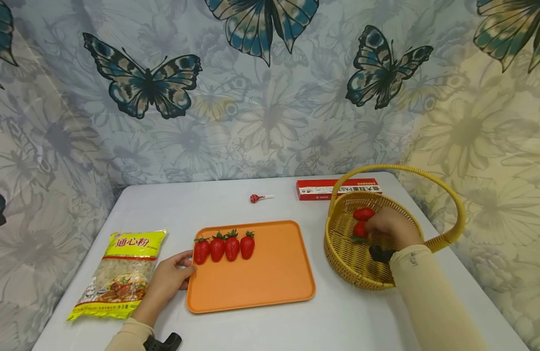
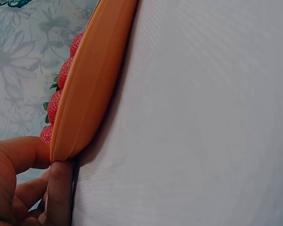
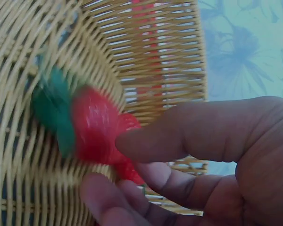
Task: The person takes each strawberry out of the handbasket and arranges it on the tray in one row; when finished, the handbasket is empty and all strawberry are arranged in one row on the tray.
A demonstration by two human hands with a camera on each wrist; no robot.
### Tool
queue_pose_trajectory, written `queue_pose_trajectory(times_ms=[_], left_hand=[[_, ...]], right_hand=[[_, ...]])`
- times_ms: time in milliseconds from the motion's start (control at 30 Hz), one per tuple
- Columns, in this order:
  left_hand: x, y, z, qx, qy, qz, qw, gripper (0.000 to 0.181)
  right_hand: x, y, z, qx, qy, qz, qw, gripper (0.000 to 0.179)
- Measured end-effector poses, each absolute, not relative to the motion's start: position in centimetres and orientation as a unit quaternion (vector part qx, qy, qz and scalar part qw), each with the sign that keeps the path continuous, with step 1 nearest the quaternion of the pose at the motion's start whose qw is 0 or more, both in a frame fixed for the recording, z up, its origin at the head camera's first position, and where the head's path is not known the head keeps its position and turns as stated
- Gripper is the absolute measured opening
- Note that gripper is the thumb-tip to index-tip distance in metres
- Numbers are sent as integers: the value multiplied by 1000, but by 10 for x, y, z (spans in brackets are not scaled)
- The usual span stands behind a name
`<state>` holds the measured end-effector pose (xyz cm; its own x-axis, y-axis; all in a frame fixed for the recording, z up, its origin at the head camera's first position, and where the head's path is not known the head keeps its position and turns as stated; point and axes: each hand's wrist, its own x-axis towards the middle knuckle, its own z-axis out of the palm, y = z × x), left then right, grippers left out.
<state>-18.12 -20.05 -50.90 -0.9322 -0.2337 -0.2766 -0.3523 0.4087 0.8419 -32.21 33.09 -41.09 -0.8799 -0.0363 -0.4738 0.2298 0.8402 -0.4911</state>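
Observation:
On the left, my left hand (image 1: pixel 171 273) pinches the left rim of an orange tray (image 1: pixel 252 287), with the thumb above and fingers beneath. Several red strawberries (image 1: pixel 232 246) stand in a row along the tray's upper left, green leaves pointing away. My right hand (image 1: pixel 392 225) reaches down into a yellow wicker basket (image 1: pixel 340 253). Its thumb and curled fingers are round a strawberry (image 3: pixel 93 125), blurred in the right wrist view. Another strawberry (image 1: pixel 363 213) lies just behind it in the basket.
A yellow bag of pasta (image 1: pixel 125 273) lies left of the left hand. Behind the tray is a red lollipop (image 1: pixel 254 198). A red and white box (image 1: pixel 314 190) sits at the back, partly behind the basket's tall handle (image 1: pixel 454 195). Butterfly-patterned cloth hangs behind the white table.

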Motion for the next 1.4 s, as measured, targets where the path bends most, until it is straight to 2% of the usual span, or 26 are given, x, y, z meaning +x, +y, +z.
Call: queue_pose_trajectory(times_ms=[67, 267, 467, 633, 867, 967, 1067, 1200, 1400], left_hand=[[-181, -201, -509, -177, 836, 515, 58, 46], [-181, -200, -509, -175, 835, 518, 56, 46], [-181, -200, -507, -178, 836, 515, 58, 46], [-182, -200, -508, -180, 836, 515, 60, 47], [-182, -200, -508, -178, 836, 515, 57, 46], [-182, -200, -508, -177, 836, 516, 56, 47], [-181, -200, -508, -175, 835, 518, 55, 47], [-181, -200, -508, -174, 833, 522, 54, 47], [-181, -200, -509, -178, 833, 521, 53, 47]], right_hand=[[-322, 330, -414, 58, 919, -296, 252, 31], [-323, 325, -419, 85, 892, -359, 261, 65], [-325, 319, -421, 91, 881, -379, 268, 68], [-326, 319, -421, 100, 898, -345, 254, 79], [-334, 319, -423, 68, 950, -255, 165, 58], [-337, 319, -425, 44, 956, -249, 151, 50], [-338, 318, -426, 29, 960, -230, 157, 47], [-339, 315, -423, 29, 962, -199, 182, 57], [-347, 311, -430, -6, 947, -233, 221, 58]])
